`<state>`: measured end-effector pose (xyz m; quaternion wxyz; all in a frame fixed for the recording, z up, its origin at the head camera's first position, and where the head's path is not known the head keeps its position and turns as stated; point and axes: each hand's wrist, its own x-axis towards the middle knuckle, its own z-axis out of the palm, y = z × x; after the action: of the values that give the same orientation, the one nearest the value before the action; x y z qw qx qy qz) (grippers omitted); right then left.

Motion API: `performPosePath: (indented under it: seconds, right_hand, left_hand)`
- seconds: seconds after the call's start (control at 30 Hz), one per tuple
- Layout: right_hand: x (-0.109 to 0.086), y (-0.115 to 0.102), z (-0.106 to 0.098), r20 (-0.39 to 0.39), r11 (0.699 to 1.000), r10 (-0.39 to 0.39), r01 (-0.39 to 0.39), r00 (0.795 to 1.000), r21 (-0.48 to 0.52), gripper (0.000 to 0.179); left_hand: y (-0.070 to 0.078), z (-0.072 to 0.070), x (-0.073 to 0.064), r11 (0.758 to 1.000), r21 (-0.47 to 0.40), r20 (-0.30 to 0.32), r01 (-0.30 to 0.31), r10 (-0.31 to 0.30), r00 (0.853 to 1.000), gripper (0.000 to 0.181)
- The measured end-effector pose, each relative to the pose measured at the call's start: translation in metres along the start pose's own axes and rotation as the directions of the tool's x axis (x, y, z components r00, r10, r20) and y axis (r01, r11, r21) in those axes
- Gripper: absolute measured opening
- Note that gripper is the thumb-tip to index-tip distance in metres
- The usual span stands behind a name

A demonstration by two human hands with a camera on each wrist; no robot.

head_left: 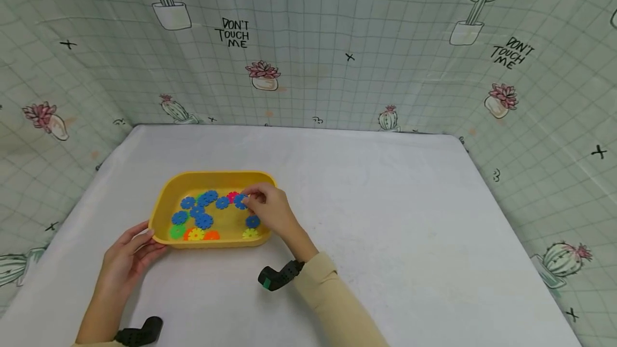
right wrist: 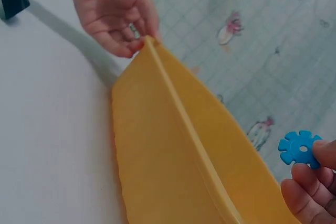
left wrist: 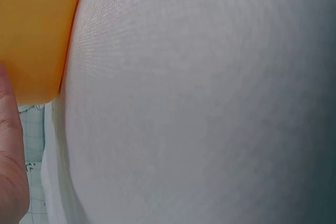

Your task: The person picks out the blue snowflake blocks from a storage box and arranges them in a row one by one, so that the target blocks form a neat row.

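Note:
A yellow tray (head_left: 219,176) sits on the white table, and several notched plastic discs lie in it. My left hand (head_left: 122,261) grips the tray's near left corner, thumb at the rim and fingers lower on the outer wall. Over the tray's right side, my right hand (head_left: 273,210) pinches a blue notched disc (right wrist: 290,148) between thumb and fingers, above rim height in the right wrist view. Blue discs (head_left: 204,221) are the most numerous inside. Among them are a pink-red disc (head_left: 232,196), a green disc (head_left: 178,231), a yellow disc (head_left: 196,234) and an orange disc (head_left: 212,235).
The white tablecloth (head_left: 385,218) spreads to the right of the tray and in front of it. A grid-patterned curtain (head_left: 318,84) with cactus drawings surrounds the table at the back and sides. A black wrist strap (head_left: 281,276) sits on each wrist.

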<state>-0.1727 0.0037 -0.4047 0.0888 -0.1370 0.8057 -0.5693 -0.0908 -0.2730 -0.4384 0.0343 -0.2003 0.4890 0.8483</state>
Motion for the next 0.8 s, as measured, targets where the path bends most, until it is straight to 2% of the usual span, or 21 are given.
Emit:
performPosePath:
  seconds: [0.1, 0.23, 0.47, 0.8]
  right_hand:
    - [-0.01, 0.002, -0.008, -0.044, 0.998, -0.009, 0.011, 0.999, 0.055, 0.016]
    - [-0.018, 0.008, -0.019, -0.096, 0.991, 0.007, 0.006, 0.995, 0.133, 0.017]
    - [-0.026, 0.022, -0.038, -0.188, 0.976, 0.093, -0.052, 0.978, 0.209, 0.018]
    - [-0.029, 0.049, -0.059, -0.275, 0.969, 0.162, -0.1, 0.948, 0.227, 0.019]
  left_hand:
    - [0.0, 0.0, 0.0, 1.0, 0.01, -0.016, 0.013, -0.013, 1.0, 0.017]
    - [0.0, 0.001, 0.0, 1.0, -0.009, 0.008, 0.009, -0.009, 1.0, 0.019]
    - [0.001, 0.0, -0.001, 1.0, -0.008, 0.018, 0.006, -0.006, 1.0, 0.019]
    - [0.001, 0.001, -0.002, 1.0, -0.02, 0.031, 0.001, 0.0, 1.0, 0.018]
